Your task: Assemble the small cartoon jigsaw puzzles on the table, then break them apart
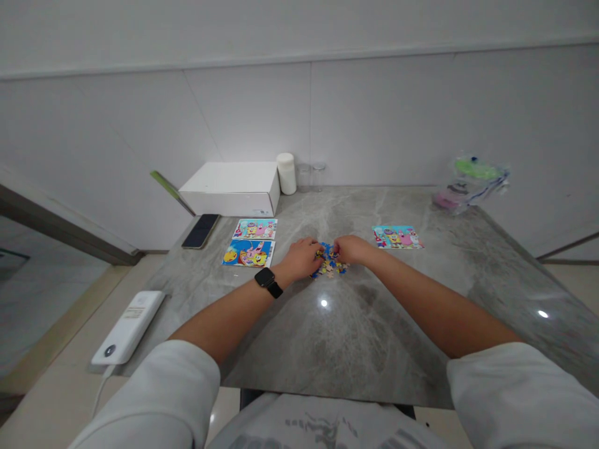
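Note:
A small heap of blue, yellow and pale jigsaw puzzle pieces (pixel 329 268) lies in the middle of the grey marbled table (pixel 337 343). My left hand (pixel 304 257) rests at the heap's left edge, its fingers bent a little apart over the pieces; a black watch is on that wrist. From the right, my right hand (pixel 350 251) reaches in with fingers curled together and tips down among the pieces. Whatever sits between those fingertips is too small to make out clearly. To the left lie two cartoon picture cards, one blue (pixel 248 254) and one lighter (pixel 255 229). Another cartoon card (pixel 397 237) lies right of the heap.
A dark phone (pixel 201 231) lies at the left, before a white box (pixel 231 187). Beside the box stand a white bottle (pixel 286 174) and clear glasses (pixel 318 177). A plastic bag (pixel 470 184) sits back right. A white corded device (pixel 130 327) is at the left edge.

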A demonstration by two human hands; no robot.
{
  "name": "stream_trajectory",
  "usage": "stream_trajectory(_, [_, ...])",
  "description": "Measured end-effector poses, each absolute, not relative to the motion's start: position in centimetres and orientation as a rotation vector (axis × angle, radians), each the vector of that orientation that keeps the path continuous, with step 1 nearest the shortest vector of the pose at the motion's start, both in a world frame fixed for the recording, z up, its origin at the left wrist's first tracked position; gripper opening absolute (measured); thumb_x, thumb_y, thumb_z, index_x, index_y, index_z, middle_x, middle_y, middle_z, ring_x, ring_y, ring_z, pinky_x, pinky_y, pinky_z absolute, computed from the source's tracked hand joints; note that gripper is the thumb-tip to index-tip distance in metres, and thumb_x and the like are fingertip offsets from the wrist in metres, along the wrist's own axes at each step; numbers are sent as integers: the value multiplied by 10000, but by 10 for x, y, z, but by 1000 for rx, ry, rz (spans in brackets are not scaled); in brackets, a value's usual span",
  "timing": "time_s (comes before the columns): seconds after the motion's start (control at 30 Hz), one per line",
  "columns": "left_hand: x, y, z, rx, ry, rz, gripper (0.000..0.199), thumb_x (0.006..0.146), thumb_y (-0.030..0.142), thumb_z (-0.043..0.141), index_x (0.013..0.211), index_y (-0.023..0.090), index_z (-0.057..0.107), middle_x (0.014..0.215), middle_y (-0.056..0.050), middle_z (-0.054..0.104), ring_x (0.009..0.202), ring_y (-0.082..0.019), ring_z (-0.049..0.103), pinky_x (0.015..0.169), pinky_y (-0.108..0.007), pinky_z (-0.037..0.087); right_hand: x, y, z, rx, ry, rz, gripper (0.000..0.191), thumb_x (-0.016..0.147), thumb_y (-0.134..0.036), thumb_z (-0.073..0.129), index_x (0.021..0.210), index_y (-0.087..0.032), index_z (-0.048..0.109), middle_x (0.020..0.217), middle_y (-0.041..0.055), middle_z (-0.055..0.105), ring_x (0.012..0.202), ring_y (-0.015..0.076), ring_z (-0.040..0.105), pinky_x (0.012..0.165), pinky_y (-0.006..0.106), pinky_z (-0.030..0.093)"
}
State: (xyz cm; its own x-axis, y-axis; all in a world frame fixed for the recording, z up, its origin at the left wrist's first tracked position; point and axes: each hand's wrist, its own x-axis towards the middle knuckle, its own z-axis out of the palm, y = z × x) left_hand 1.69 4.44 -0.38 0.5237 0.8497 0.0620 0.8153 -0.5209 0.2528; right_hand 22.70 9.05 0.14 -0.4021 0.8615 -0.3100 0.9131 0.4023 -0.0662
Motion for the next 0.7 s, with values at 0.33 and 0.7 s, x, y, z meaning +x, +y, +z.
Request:
stream_trajectory(0.33, [40,61,-14,2528,1480,328,286,927,416,722,1135,231,788,1217,-118,700,1128,-299,639,987,-417,529,227,100,7,1563,2442,-464,169,786,-256,795,945,-210,828,969,86,825,866,238,744,684,267,470])
stream_trajectory(0.7, [13,68,-8,2399,1364,417,217,975,357,667,1023,201,810,1071,-87,731,1031,-236,680,967,-347,541,238,107,1,1631,2480,-1484,123,877,-191,685,995,-165,704,805,2,728,697,137,642,634,215,490])
